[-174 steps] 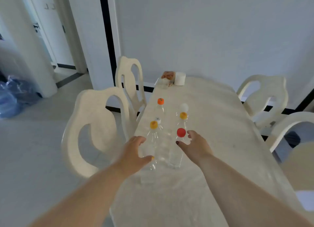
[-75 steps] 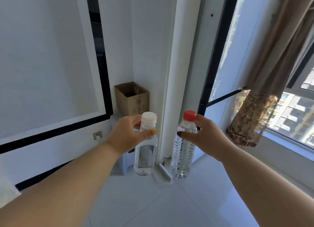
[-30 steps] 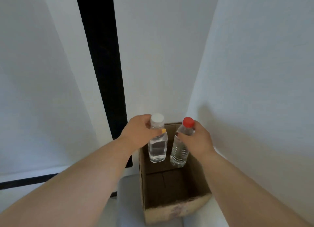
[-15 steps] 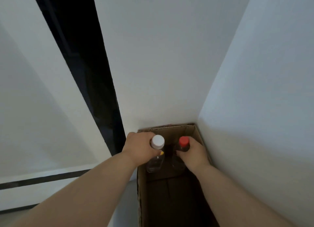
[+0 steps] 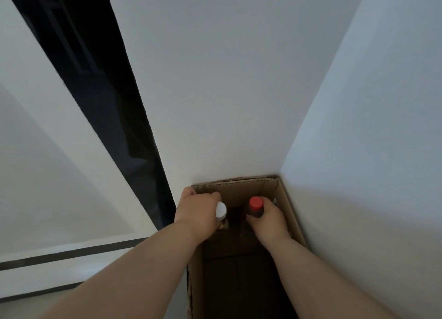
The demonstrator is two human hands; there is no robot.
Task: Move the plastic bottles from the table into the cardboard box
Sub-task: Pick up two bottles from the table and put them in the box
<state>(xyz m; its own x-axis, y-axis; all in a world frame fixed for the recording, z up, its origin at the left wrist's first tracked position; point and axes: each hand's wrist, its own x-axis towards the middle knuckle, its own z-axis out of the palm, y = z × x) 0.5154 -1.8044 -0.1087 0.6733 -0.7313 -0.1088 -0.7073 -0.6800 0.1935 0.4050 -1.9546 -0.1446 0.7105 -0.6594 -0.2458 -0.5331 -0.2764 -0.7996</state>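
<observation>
The cardboard box [image 5: 288,206] stood open in the corner of the room, its far wall against the white wall [image 5: 227,91] ahead and its right wall against the adjoining white wall [image 5: 370,151]. Both of the person's arms reached down into it from the near side.

The left hand [image 5: 197,212] was closed around the neck of the white-capped bottle [image 5: 221,209]. Only the cap and a sliver of clear plastic beneath it showed; the rest was hidden by the hand. The bottle sat upright in the far left part of the box, close to the left wall, with the fingertips lying near the rim of the box at that corner.

The right hand [image 5: 267,219] was closed around the shoulder of the red-capped bottle [image 5: 256,205], thumb on the inner side and fingers wrapped on the far side. This bottle was also upright, in the far right part of the box. Its cap and dark neck were visible; its body was lost in shadow. The two caps stood apart, with a dark gap between them.

Whether either bottle base touched the box floor could not be told, as the interior was too dark. A black vertical band [image 5: 100,103] ran down the wall to the left of the box, and a dark stripe [image 5: 71,253] crossed the lower wall at left.
</observation>
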